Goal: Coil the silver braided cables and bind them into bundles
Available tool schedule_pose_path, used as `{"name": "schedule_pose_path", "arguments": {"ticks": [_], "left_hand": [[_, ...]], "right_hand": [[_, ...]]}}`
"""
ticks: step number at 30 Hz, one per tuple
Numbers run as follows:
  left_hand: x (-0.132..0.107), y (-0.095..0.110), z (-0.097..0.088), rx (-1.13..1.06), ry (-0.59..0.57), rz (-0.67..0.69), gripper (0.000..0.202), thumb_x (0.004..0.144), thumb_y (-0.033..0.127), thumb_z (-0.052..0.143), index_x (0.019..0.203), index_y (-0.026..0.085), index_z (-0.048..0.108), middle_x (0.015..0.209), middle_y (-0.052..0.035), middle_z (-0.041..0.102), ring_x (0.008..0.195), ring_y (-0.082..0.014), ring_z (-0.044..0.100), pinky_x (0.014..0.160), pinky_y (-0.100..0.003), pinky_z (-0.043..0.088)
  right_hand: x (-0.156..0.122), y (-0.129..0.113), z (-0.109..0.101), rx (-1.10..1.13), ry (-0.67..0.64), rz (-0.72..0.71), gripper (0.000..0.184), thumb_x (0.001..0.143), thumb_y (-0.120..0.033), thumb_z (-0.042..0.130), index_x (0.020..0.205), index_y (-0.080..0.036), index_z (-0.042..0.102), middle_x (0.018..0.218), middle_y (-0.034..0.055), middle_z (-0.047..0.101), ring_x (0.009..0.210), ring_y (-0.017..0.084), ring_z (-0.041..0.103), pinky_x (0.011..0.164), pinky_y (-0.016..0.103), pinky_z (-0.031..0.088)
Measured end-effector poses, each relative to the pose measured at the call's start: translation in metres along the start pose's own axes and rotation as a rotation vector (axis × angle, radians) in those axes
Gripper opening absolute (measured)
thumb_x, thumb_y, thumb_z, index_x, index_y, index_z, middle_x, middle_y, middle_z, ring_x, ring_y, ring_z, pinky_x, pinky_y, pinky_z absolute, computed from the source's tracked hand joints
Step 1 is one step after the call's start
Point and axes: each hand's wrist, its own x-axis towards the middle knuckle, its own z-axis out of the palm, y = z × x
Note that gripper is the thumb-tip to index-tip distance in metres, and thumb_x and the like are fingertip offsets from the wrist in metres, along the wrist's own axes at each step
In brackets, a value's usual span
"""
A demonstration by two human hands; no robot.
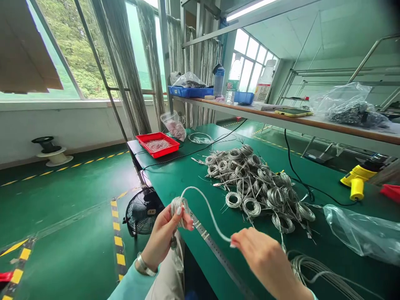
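Note:
My left hand [164,235] is closed round a small coil of silvery cable [178,206] held over the near edge of the green table [187,175]. A loose arc of the same cable [204,204] runs from that coil to my right hand [265,260], which pinches it between the fingertips. Just beyond my hands lies a big heap of finished cable coils [256,183]. Straight uncoiled cables [315,271] lie on the table under my right wrist. A metal ruler [218,254] is fixed along the table's near edge.
A red tray [158,143] and a plastic bag [174,124] sit at the far end. A yellow tool [356,181] and a clear bag [362,233] lie to the right. A shelf [281,116] carries blue bins and bottles. A black fan [142,212] stands on the floor.

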Motion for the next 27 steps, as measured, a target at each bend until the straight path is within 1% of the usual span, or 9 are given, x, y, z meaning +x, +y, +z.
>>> {"name": "schedule_pose_path", "arguments": {"ticks": [2, 4, 8, 12, 14, 17, 19, 24, 27], "left_hand": [[-0.001, 0.002, 0.006, 0.155, -0.069, 0.016, 0.026, 0.087, 0.040, 0.059, 0.082, 0.015, 0.058, 0.069, -0.0045, 0.068, 0.067, -0.0147, 0.059, 0.067, -0.024, 0.046], [-0.002, 0.002, 0.010, 0.247, -0.154, 0.008, 0.025, 0.087, 0.040, 0.059, 0.084, 0.015, 0.058, 0.074, -0.0056, 0.070, 0.071, -0.0154, 0.060, 0.069, -0.024, 0.045], [-0.005, -0.001, 0.018, 0.204, -0.310, -0.057, 0.025, 0.088, 0.040, 0.057, 0.086, 0.015, 0.060, 0.077, -0.0056, 0.070, 0.071, -0.0150, 0.060, 0.070, -0.024, 0.045], [-0.005, -0.003, 0.028, -0.070, -0.363, -0.174, 0.027, 0.084, 0.044, 0.062, 0.087, 0.017, 0.059, 0.055, 0.0003, 0.063, 0.052, -0.0111, 0.055, 0.072, -0.028, 0.049], [-0.004, -0.002, 0.032, -0.175, -0.352, -0.211, 0.026, 0.082, 0.043, 0.065, 0.082, 0.018, 0.059, 0.048, 0.0032, 0.057, 0.044, -0.0079, 0.048, 0.067, -0.026, 0.050], [-0.001, -0.001, 0.034, -0.261, -0.356, -0.255, 0.024, 0.082, 0.040, 0.066, 0.079, 0.016, 0.059, 0.043, 0.0057, 0.050, 0.039, -0.0053, 0.041, 0.062, -0.024, 0.051], [0.000, -0.001, 0.035, -0.305, -0.363, -0.268, 0.024, 0.082, 0.039, 0.066, 0.080, 0.016, 0.059, 0.042, 0.0070, 0.046, 0.038, -0.0043, 0.037, 0.062, -0.025, 0.053], [0.000, -0.004, 0.036, -0.365, -0.401, -0.294, 0.025, 0.082, 0.040, 0.065, 0.080, 0.016, 0.059, 0.040, 0.0091, 0.040, 0.034, -0.0026, 0.030, 0.061, -0.023, 0.053], [0.001, -0.005, 0.037, -0.368, -0.382, -0.273, 0.026, 0.082, 0.041, 0.065, 0.081, 0.015, 0.061, 0.041, 0.0103, 0.033, 0.035, -0.0028, 0.025, 0.059, -0.022, 0.052]], "right_hand": [[0.016, -0.015, -0.007, 0.011, -0.088, -0.158, 0.025, 0.094, -0.013, 0.043, 0.075, -0.017, 0.058, 0.063, 0.0010, 0.057, 0.055, 0.015, 0.049, 0.051, 0.030, 0.028], [0.033, -0.023, -0.013, 0.133, -0.141, -0.197, 0.024, 0.095, -0.019, 0.046, 0.074, -0.017, 0.057, 0.065, 0.0009, 0.058, 0.058, 0.015, 0.048, 0.052, 0.029, 0.028], [0.064, -0.017, -0.017, 0.562, -0.138, -0.010, 0.027, 0.098, -0.027, 0.042, 0.079, -0.017, 0.059, 0.077, 0.0020, 0.059, 0.067, 0.011, 0.052, 0.060, 0.023, 0.038], [0.083, -0.005, -0.007, 0.830, -0.110, 0.227, 0.035, 0.097, -0.042, 0.042, 0.077, -0.016, 0.055, 0.073, 0.0002, 0.054, 0.059, 0.009, 0.048, 0.055, 0.022, 0.038], [0.087, -0.002, -0.002, 0.860, -0.099, 0.273, 0.037, 0.095, -0.046, 0.042, 0.078, -0.016, 0.055, 0.075, 0.0001, 0.053, 0.055, 0.008, 0.045, 0.053, 0.022, 0.037], [0.089, -0.003, -0.001, 0.792, -0.020, 0.258, 0.038, 0.096, -0.045, 0.040, 0.076, -0.016, 0.054, 0.080, 0.0018, 0.053, 0.061, 0.009, 0.047, 0.059, 0.023, 0.039], [0.089, -0.005, -0.003, 0.730, -0.004, 0.256, 0.036, 0.098, -0.041, 0.037, 0.075, -0.017, 0.050, 0.072, 0.0003, 0.052, 0.061, 0.010, 0.047, 0.060, 0.023, 0.038], [0.090, -0.005, -0.008, 0.760, -0.105, 0.331, 0.036, 0.100, -0.043, 0.028, 0.076, -0.020, 0.041, 0.051, -0.0075, 0.039, 0.039, 0.008, 0.037, 0.046, 0.022, 0.031], [0.089, -0.001, -0.005, 0.875, -0.120, 0.404, 0.037, 0.098, -0.049, 0.032, 0.077, -0.020, 0.043, 0.048, -0.0084, 0.041, 0.034, 0.007, 0.042, 0.042, 0.020, 0.032]]}}
